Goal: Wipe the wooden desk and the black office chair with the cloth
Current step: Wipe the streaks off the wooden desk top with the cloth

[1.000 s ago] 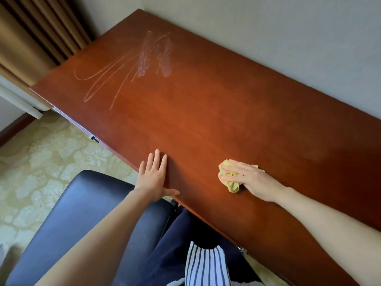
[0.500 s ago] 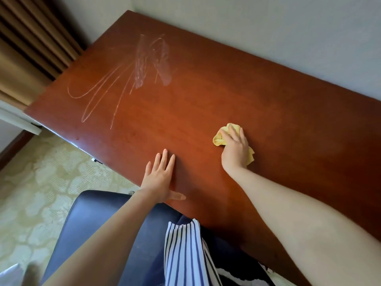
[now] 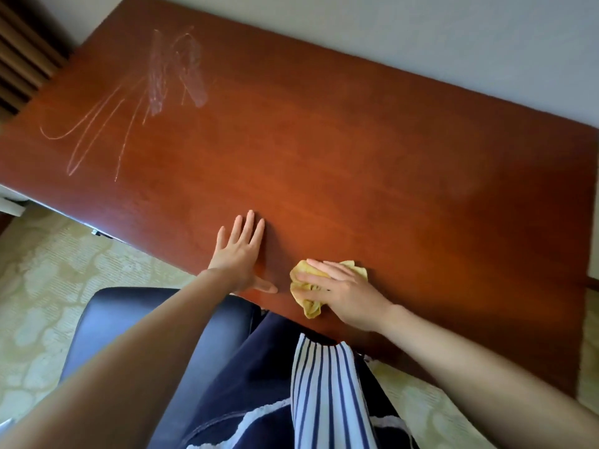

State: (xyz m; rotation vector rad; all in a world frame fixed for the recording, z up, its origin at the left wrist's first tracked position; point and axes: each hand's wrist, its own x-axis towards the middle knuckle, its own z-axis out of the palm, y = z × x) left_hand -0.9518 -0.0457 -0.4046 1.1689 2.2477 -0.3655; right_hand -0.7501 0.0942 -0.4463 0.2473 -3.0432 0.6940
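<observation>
Two hands on the desk [image 3: 356, 140]: left hand [image 3: 238, 257] lies flat; right hand [image 3: 343, 293] presses cloth [image 3: 310, 308], fingers straight.

Most of the cloth [image 3: 301, 271] lies under the right hand [image 3: 345, 294]; the desk [image 3: 324, 157] runs off the left and right edges; the left forearm [image 3: 146, 351] covers much of the chair [image 3: 129, 314]
</observation>
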